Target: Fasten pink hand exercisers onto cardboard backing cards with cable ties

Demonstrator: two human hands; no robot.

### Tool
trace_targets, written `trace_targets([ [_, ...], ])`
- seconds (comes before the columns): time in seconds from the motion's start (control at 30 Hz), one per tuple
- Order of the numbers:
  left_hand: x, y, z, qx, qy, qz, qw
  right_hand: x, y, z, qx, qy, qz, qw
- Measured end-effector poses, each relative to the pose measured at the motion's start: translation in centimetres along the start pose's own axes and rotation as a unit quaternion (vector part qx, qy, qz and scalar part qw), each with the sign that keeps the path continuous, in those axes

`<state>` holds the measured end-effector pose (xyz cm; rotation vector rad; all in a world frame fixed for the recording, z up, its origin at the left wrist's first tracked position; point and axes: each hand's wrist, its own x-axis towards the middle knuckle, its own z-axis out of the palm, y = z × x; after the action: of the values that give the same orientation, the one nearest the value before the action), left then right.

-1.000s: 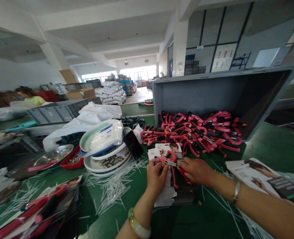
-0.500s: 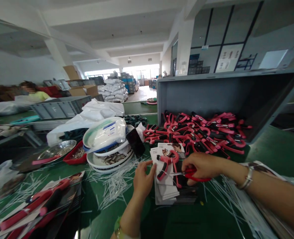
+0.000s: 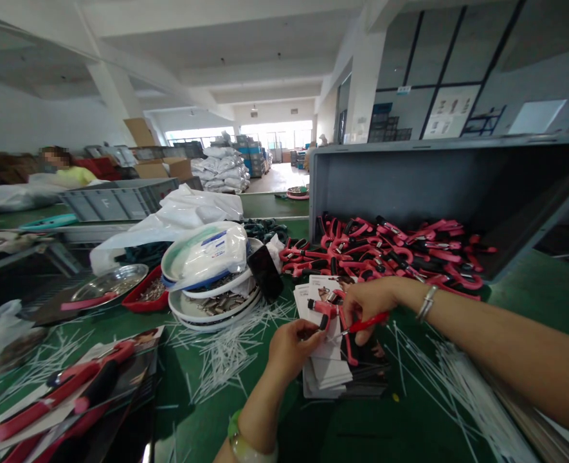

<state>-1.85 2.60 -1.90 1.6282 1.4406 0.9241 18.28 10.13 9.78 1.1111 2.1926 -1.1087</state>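
Note:
Pink-and-black pliers-like clippers [image 3: 326, 308] lie on a stack of printed cards [image 3: 330, 371] in front of me. The thumb and fingers of my left hand [image 3: 288, 350] are pinched at the end of their black handle, on the left side. Red-handled scissors [image 3: 373, 321] are gripped in my right hand [image 3: 368, 301], over the right side of the clippers. Their blades point left, toward my left fingertips. My right hand hides part of the clippers and cards.
Behind the cards, a tipped grey crate [image 3: 409, 180] spills many similar clippers [image 3: 380, 251]. White plastic ties [image 3: 224, 360] litter the green table. Stacked bowls [image 3: 211, 305], a phone [image 3: 265, 273] and a red tray [image 3: 145, 294] stand left; carded clippers [image 3: 72, 392] lie front left.
My left hand has moved right and closed at the clippers' black handle. My right hand has shifted slightly left and up with the scissors. The view has turned a little left.

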Motion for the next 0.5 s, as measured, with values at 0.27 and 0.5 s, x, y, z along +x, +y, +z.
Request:
trace_targets([
  [0.27,0.8,-0.3,-0.4,-0.021,-0.028,0.023,0.999,1.8,0.0,-1.7,0.001,-0.053,0.029,0.998],
  [0.5,0.8,-0.2,-0.6,-0.052,-0.037,0.013,0.998,2.1,1.0,-0.9,0.016,-0.020,-0.037,0.999],
])
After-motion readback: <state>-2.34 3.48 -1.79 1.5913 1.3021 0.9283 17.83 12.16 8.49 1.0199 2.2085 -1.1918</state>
